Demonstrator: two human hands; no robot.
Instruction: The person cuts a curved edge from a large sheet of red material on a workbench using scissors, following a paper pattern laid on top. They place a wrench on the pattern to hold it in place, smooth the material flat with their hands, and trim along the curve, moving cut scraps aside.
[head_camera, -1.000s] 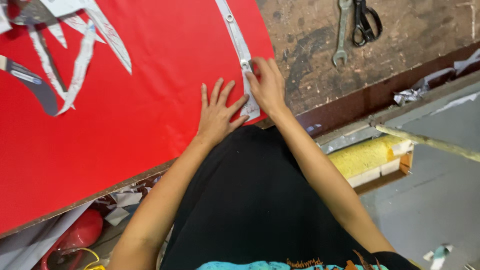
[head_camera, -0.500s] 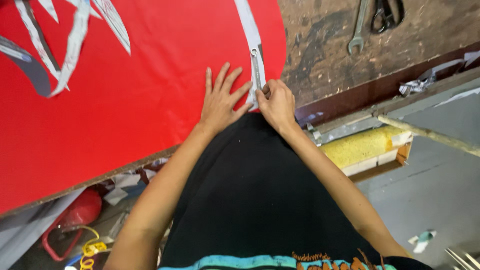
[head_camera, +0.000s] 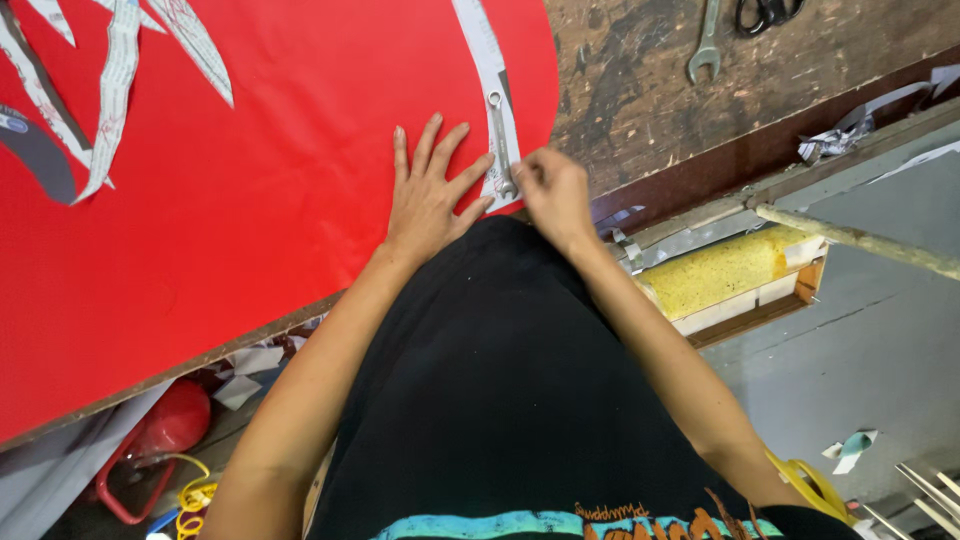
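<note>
Head view: left hand (head_camera: 432, 200) lies flat, fingers spread, on the red sheet (head_camera: 250, 230) at frame centre. Right hand (head_camera: 556, 192) has fingers curled at the grey strip (head_camera: 490, 90), beside a small wrench (head_camera: 500, 140); whether they pinch it I cannot tell. I judge a skewed pull could wrinkle the strip.

Red sheet (head_camera: 250, 210), grey paper strip (head_camera: 483, 50)
</note>
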